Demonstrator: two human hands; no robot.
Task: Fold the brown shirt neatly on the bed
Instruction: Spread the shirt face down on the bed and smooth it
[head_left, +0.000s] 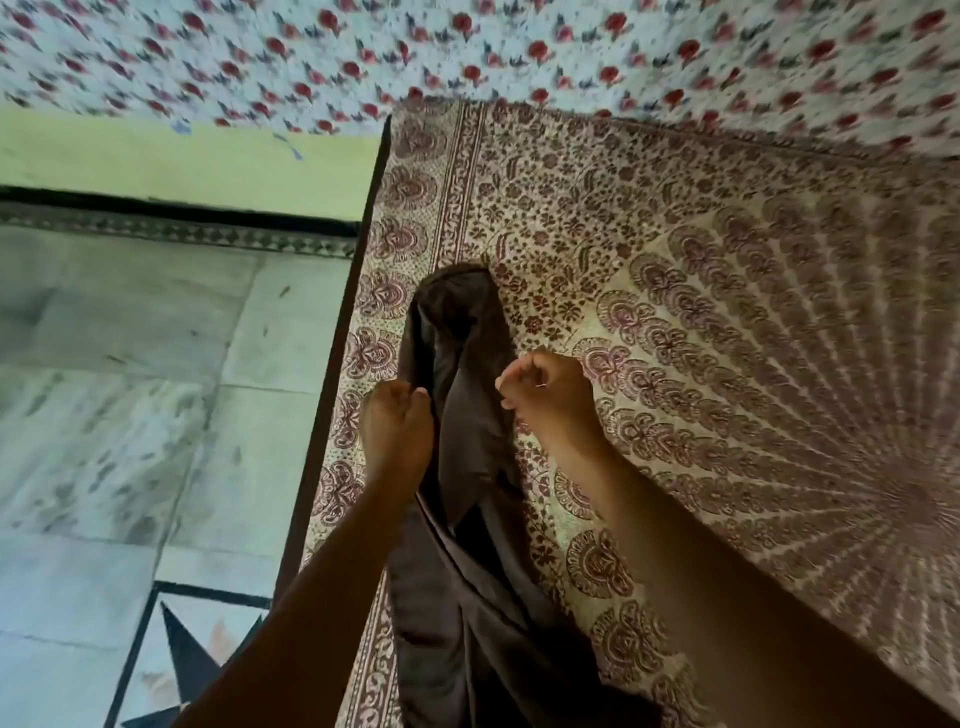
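Shirt (462, 415) between both hands' fingers (415, 400).

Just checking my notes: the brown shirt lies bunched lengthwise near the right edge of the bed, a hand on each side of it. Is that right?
Not quite. The head view shows the brown shirt bunched lengthwise near the left edge of the bed, beside the floor. The left hand and right hand do flank it.

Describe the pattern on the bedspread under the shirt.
Cream bedspread with maroon floral paisley print, in the head view.
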